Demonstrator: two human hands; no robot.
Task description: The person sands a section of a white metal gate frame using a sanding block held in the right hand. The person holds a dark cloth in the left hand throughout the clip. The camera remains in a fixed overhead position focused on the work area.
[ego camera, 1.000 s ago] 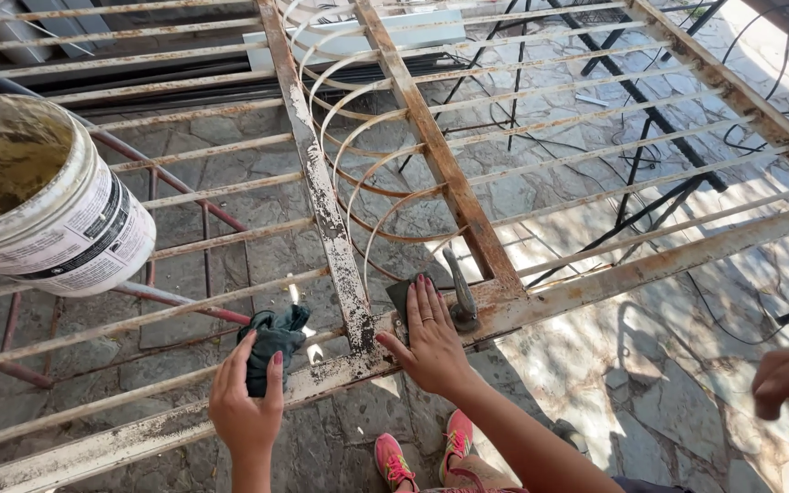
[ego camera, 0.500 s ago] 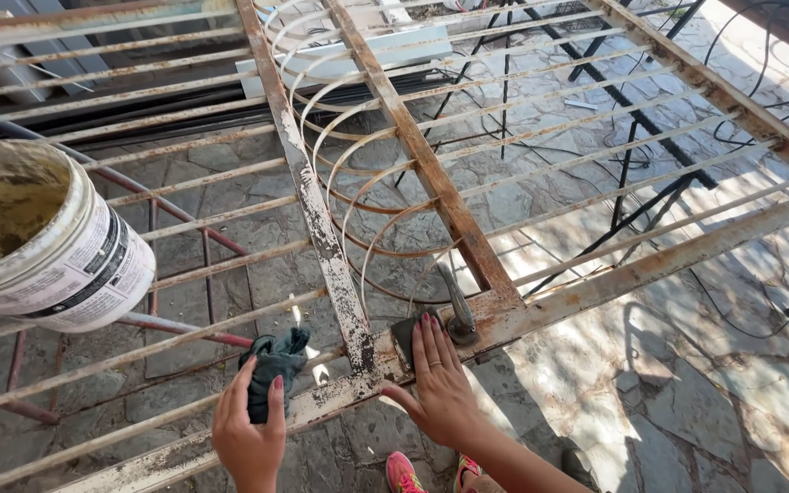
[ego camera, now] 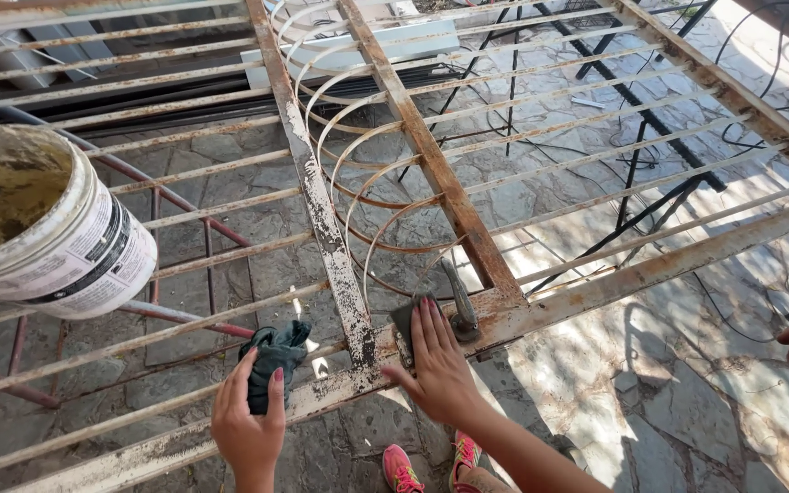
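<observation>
On the rusty flaking gate (ego camera: 340, 265), left hand (ego camera: 248, 424) grips crumpled cloth (ego camera: 271, 358); right hand (ego camera: 438, 365) presses sandpaper (ego camera: 402, 324) flat.

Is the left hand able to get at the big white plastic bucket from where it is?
Probably yes. The left hand holds a dark rag on the rusty metal gate, and the white plastic bucket sits up to its left with nothing between.

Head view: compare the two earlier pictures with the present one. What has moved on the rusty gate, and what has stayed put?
The right hand with the dark sanding pad has slid slightly left along the rusty frame rail, toward the white-flaked bar. Nothing was picked up or let go. The left hand still grips the dark cloth, and the white bucket still rests on the bars.
</observation>
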